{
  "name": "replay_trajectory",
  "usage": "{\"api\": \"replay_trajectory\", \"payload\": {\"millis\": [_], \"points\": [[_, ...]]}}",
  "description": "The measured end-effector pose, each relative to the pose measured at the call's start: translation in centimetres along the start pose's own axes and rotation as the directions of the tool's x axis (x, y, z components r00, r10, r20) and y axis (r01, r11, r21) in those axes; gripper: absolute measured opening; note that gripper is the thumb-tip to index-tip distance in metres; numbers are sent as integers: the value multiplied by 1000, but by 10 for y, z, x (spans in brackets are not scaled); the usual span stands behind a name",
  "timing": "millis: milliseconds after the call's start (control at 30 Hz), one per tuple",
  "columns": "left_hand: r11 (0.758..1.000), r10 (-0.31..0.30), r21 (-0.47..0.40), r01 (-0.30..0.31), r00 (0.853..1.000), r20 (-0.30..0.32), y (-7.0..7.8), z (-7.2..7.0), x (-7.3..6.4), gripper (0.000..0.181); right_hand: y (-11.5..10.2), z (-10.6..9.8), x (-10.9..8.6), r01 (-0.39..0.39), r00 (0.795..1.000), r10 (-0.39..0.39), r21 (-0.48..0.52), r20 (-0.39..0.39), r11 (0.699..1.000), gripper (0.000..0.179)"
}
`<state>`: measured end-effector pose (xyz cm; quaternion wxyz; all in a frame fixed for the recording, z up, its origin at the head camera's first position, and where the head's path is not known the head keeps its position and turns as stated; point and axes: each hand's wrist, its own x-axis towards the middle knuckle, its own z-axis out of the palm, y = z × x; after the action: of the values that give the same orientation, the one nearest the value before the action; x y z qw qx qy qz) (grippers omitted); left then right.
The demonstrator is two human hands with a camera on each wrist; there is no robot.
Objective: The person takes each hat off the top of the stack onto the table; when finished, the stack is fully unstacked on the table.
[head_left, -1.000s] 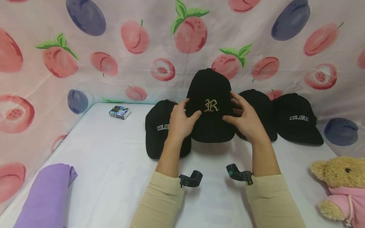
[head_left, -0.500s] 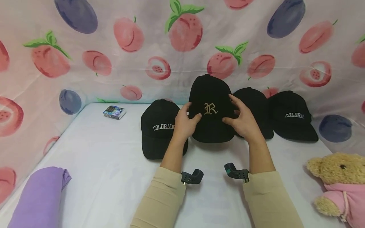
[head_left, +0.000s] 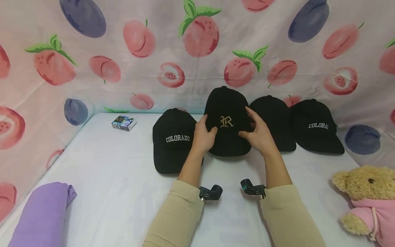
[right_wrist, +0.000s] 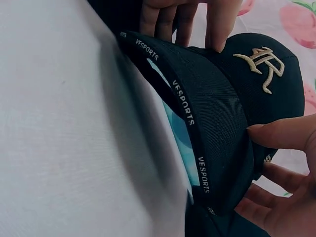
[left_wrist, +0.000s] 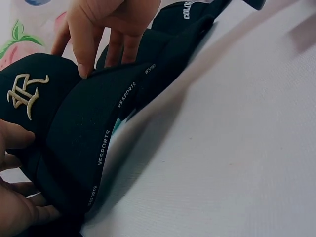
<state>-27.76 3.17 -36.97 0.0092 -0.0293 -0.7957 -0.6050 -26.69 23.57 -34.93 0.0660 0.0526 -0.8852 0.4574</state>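
Head view is giving us both hands clamped on the black cap with the gold R (head_left: pixel 227 111), the left hand (head_left: pixel 205 138) gripping one side and the right hand (head_left: pixel 260 136) the other, thumbs resting on the front. We are seeing, in both wrist views, the brim (left_wrist: pixel 74 143) curving towards us with VESPORTS printed along its edge. Compared with half a second ago, the cap is sitting slightly lower and the hands are lower with it, which we are judging to be a careful lowering into the row (whether its back edge is touching the counter (head_left: pixel 114 181), we cannot tell). Its place is lying between the COLORADO cap (head_left: pixel 174 127) on the left and a part-hidden cap (head_left: pixel 277 120) on the right, which it is overlapping in this view. Further right, we are finding another lettered cap (head_left: pixel 318 135). Farther out, a small box (head_left: pixel 123 122), a purple cloth (head_left: pixel 43 214) and a teddy bear (head_left: pixel 367 183) are lying apart from the hands.
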Motion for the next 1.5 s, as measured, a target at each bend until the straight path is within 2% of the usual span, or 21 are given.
{"api": "replay_trajectory", "payload": {"millis": [233, 500, 633, 833, 1100, 1500], "points": [[999, 4, 39, -2, 999, -49, -5, 0, 5, 65, 1, 7, 4, -8, 1000, 8, 4, 25, 1000, 92], [998, -14, 60, 20, 995, -101, -4, -3, 6, 68, 7, 15, 14, 16, 999, -18, 39, 46, 999, 92], [997, -21, 74, 27, 996, -86, -3, -6, 6, 80, 12, 20, 17, 20, 998, -24, 73, 54, 997, 91], [984, -48, 168, 52, 998, -32, -8, -9, 7, 95, 19, 26, 22, 1, 997, -9, 108, 73, 994, 92], [972, -59, 226, 60, 998, -8, -14, -8, 14, 94, 24, 28, 31, -23, 994, 8, 128, 111, 992, 91], [966, -85, 245, 81, 996, 5, -18, -5, 23, 89, 27, 28, 38, -92, 985, 64, 174, 160, 980, 92]]}}
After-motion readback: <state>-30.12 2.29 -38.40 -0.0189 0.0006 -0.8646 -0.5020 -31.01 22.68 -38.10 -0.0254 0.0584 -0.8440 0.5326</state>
